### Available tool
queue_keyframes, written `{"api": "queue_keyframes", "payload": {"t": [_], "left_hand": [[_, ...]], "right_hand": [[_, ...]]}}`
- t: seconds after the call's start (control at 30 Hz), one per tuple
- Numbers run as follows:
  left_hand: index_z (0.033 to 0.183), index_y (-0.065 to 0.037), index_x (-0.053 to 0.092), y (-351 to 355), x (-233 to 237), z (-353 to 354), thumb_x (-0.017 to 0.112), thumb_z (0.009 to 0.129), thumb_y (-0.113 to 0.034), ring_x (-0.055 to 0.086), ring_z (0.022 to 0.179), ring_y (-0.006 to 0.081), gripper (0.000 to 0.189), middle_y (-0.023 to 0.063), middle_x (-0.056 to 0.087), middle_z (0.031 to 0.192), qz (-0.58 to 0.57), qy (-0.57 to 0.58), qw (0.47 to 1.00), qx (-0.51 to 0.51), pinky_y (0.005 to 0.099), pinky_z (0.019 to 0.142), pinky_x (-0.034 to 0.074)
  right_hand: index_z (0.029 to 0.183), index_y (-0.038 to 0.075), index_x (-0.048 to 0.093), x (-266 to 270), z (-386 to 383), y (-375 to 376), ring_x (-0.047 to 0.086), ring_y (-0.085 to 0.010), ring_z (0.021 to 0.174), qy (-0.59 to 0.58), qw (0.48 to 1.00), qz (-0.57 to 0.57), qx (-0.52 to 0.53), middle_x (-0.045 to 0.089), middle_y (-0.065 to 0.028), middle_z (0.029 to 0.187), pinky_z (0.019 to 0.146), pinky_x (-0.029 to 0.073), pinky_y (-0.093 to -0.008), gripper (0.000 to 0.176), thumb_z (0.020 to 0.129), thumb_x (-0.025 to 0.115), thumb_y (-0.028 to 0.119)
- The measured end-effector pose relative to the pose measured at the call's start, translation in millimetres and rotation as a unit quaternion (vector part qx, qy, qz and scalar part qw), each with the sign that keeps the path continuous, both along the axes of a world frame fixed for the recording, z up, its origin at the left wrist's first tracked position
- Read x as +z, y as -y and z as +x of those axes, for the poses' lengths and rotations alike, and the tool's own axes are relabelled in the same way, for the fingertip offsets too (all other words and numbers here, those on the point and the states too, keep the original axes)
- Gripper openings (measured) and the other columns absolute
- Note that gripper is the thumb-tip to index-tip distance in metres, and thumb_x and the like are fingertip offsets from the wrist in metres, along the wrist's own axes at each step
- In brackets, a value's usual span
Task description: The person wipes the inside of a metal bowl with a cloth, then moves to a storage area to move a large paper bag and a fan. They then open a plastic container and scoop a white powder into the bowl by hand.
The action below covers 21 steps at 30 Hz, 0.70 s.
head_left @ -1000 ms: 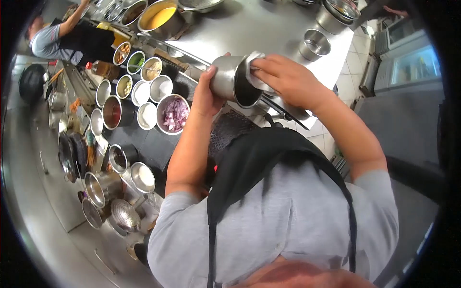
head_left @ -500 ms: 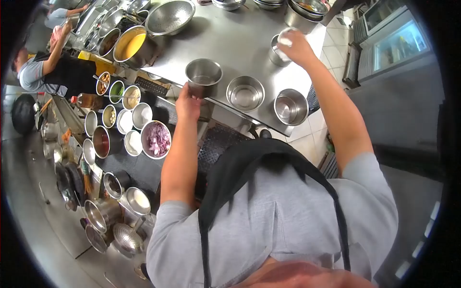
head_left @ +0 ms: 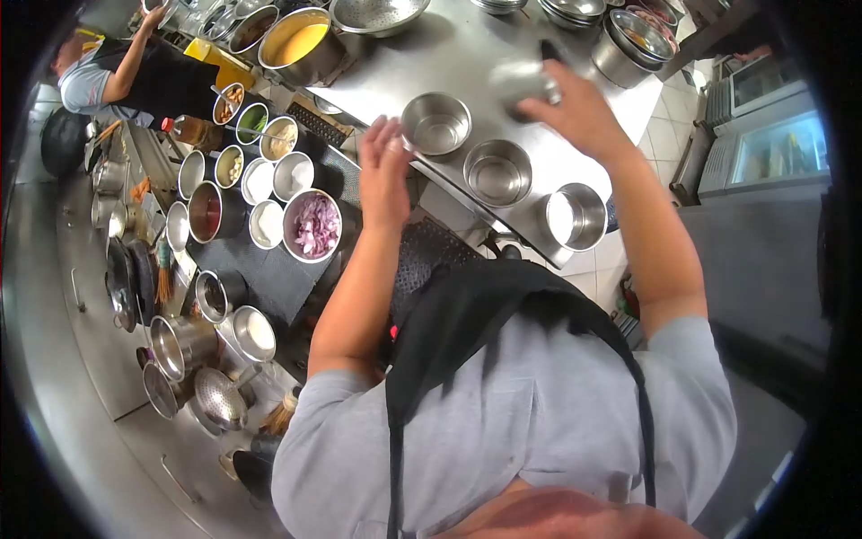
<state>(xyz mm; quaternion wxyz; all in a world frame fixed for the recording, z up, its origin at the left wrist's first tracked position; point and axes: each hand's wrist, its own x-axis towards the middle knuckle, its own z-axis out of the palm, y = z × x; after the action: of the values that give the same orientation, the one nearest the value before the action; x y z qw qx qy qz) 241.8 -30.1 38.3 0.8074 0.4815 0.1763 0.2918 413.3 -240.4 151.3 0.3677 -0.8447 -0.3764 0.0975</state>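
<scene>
My left hand (head_left: 384, 166) is raised with its fingers stretched out, right beside the rim of a round steel pot (head_left: 435, 126) at the table's near edge. Between the fingers and thumb of my right hand (head_left: 575, 112) is a small steel container (head_left: 521, 83), smeared by motion, over the metal table. Two more steel pots stand along the same edge: one in the middle (head_left: 497, 173) and one at the right corner (head_left: 577, 218).
At left, several steel containers hold food, one with chopped purple onion (head_left: 314, 226). A pot of yellow liquid (head_left: 298, 42) and a colander (head_left: 382, 13) stand at the back. Stacked bowls (head_left: 639, 36) sit at the far right. Another person (head_left: 117, 76) stands at upper left.
My left hand has let go of the left pot, which now stands on the table. My right hand has moved from wiping height with a white cloth to gripping the small container, now blurred.
</scene>
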Motion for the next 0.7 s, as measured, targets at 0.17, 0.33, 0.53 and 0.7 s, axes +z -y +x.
{"api": "queue_keyframes", "payload": {"t": [0.17, 0.33, 0.53, 0.7], "left_hand": [[0.136, -0.004, 0.051, 21, 43, -31, 0.062, 0.087, -0.021, 0.053, 0.128, 0.0284, 0.053, 0.0197, 0.049, 0.144, -0.163, 0.197, 0.942, -0.219, 0.0375, 0.104, 0.044], [0.153, -0.009, 0.029, 10, 31, -75, 0.064, 0.076, -0.050, 0.049, 0.129, 0.0300, 0.095, 0.0151, 0.048, 0.142, -0.162, 0.031, 0.962, -0.220, 0.0440, 0.110, 0.039], [0.149, -0.005, 0.035, 16, 50, -94, 0.052, 0.081, -0.058, 0.054, 0.124, 0.0307, 0.088, 0.0159, 0.055, 0.136, -0.192, -0.021, 0.954, -0.228, 0.0428, 0.106, 0.041], [0.137, -0.007, 0.051, -7, 40, -105, 0.050, 0.087, -0.059, 0.057, 0.120, 0.0290, 0.072, 0.0144, 0.060, 0.129, -0.244, -0.070, 0.951, -0.177, 0.0432, 0.103, 0.044]], "right_hand": [[0.125, -0.001, 0.056, 1, -90, -38, 0.057, -0.0383, 0.113, -0.147, 0.940, -0.007, 0.309, 0.054, -0.0246, 0.129, 0.100, 0.044, -0.0439, 0.048, 0.088, 0.067, 0.028], [0.112, 0.000, 0.063, -9, -106, -38, 0.060, -0.0350, 0.109, -0.145, 0.896, -0.088, 0.410, 0.057, -0.0178, 0.127, 0.092, 0.049, -0.0404, 0.034, 0.083, 0.067, 0.018], [0.092, 0.001, 0.070, -9, -148, -73, 0.064, -0.0339, 0.098, -0.032, 0.903, -0.061, 0.425, 0.064, -0.0133, 0.111, 0.085, 0.052, -0.0404, 0.016, 0.080, 0.063, 0.009], [0.083, 0.002, 0.073, -37, -155, -100, 0.065, -0.0294, 0.093, 0.303, 0.852, -0.079, 0.420, 0.066, -0.0117, 0.100, 0.077, 0.055, -0.0397, 0.020, 0.074, 0.062, 0.016]]}}
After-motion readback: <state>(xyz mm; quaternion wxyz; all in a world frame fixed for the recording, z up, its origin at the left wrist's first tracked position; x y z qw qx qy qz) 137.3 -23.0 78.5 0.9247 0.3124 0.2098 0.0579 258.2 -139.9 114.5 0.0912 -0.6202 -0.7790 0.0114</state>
